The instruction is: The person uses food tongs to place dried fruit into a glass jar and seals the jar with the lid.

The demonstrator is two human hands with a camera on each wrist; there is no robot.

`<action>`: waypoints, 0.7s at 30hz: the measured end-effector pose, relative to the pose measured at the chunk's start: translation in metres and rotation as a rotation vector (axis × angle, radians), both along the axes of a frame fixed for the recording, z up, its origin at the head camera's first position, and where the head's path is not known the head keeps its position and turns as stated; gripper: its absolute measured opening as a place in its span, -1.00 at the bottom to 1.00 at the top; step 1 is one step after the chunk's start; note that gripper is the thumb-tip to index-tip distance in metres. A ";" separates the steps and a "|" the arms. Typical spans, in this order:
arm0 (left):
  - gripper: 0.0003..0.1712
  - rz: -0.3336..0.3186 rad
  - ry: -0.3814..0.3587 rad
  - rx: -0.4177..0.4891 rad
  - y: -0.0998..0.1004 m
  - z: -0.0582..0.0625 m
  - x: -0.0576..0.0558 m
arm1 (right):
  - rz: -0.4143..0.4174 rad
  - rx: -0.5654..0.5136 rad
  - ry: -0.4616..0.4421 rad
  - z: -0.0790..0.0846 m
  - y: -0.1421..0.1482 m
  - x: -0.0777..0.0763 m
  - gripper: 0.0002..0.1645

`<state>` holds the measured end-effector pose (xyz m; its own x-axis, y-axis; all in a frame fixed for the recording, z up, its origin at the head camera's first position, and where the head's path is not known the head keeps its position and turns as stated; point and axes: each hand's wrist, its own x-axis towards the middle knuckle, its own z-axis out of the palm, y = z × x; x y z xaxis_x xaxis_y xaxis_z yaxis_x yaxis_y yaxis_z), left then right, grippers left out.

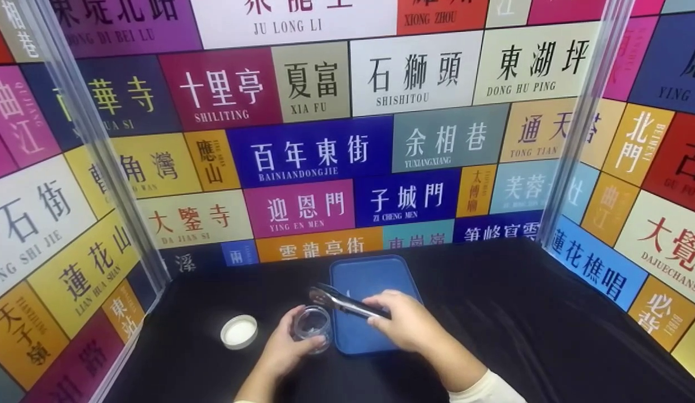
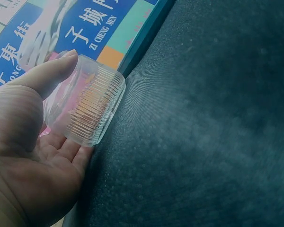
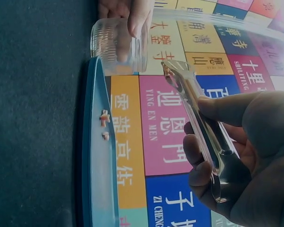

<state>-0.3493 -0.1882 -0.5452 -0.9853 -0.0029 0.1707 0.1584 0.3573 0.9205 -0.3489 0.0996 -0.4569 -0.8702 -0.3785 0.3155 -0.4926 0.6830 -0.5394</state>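
Observation:
My left hand grips a small clear ribbed jar, its thumb on the near side and fingers around the other. The jar is open at the top and stands upright on the black cloth. In the right hand I hold metal tongs, thumb on one arm and fingers round the other. Their tips hover above the jar's mouth; I cannot tell whether anything is between them. Beside the jar lies a blue tray, with small pinkish pieces on it in the right wrist view.
A round white lid lies on the black cloth left of the jar. Colourful panels with printed place names rise behind the table and along both sides. Clear corner strips join the panels.

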 end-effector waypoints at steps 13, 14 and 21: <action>0.10 -0.009 0.000 0.007 0.000 -0.001 -0.001 | 0.076 0.038 0.005 0.003 -0.007 0.011 -0.61; 0.10 -0.013 -0.002 0.014 0.000 -0.001 -0.001 | 0.081 0.041 0.010 0.003 -0.008 0.011 -0.62; 0.12 -0.010 -0.014 0.022 0.000 0.000 -0.001 | 0.084 0.054 0.022 0.000 -0.009 0.010 -0.62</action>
